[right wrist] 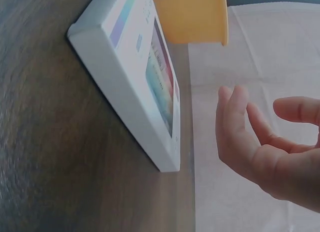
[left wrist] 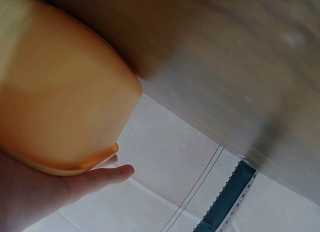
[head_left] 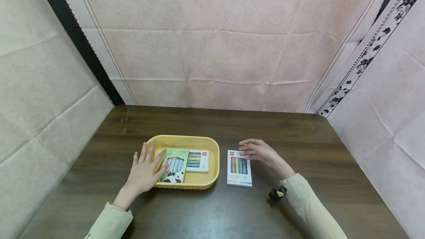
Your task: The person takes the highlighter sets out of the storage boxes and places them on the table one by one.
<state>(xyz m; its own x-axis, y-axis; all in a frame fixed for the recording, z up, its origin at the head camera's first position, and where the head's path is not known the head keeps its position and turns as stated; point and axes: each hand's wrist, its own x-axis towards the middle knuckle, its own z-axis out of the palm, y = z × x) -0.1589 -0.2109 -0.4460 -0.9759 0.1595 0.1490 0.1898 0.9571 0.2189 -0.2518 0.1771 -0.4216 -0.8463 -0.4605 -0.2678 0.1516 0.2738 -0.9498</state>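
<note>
My left hand (head_left: pixel 144 172) lies with spread fingers over the left side of a yellow tray (head_left: pixel 214 158). Its fingertips reach the edge of a green marker box (head_left: pixel 176 165) with a panda picture; whether they touch it I cannot tell. In the left wrist view, the hand (left wrist: pixel 55 192) is at the rim of the tray (left wrist: pixel 65 91). Over the upper right part of a white box of coloured pens (head_left: pixel 239 178) hovers my right hand (head_left: pixel 262 152). The right wrist view shows that hand (right wrist: pixel 265 152) loosely bent and apart from the white box (right wrist: pixel 120 81).
A second white box of pens (head_left: pixel 203 163) lies in the tray, partly beneath the green box. All stands on a dark wooden table (head_left: pixel 275 132). Pale patterned cloth (head_left: pixel 219 58) hangs behind and at both sides. A black device (head_left: pixel 277 194) is on the right wrist.
</note>
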